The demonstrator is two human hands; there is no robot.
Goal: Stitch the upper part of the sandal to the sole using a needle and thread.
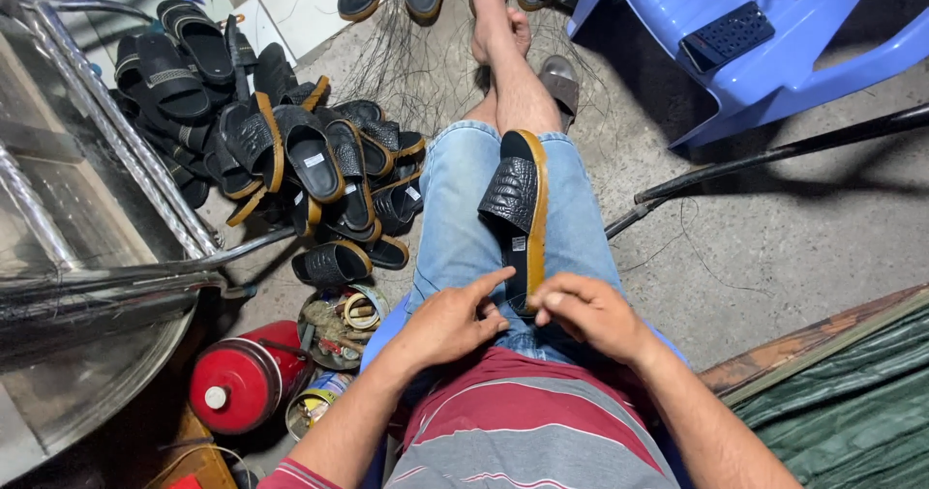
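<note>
Sandal pile (290, 150): black slides with tan soles heaped on the floor at left, small white labels on insoles.
Sandal (518, 213): lies along the lap, white label on insole.
Left hand (447, 323): forefinger touching the heel.
Right hand (590, 313): fingertips pinching the heel edge.

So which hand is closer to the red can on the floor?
The left hand. It rests on the lap at the sandal's heel end, on the same side as the red can down on the floor. The right hand is at the sandal's other side, farther away.
</note>
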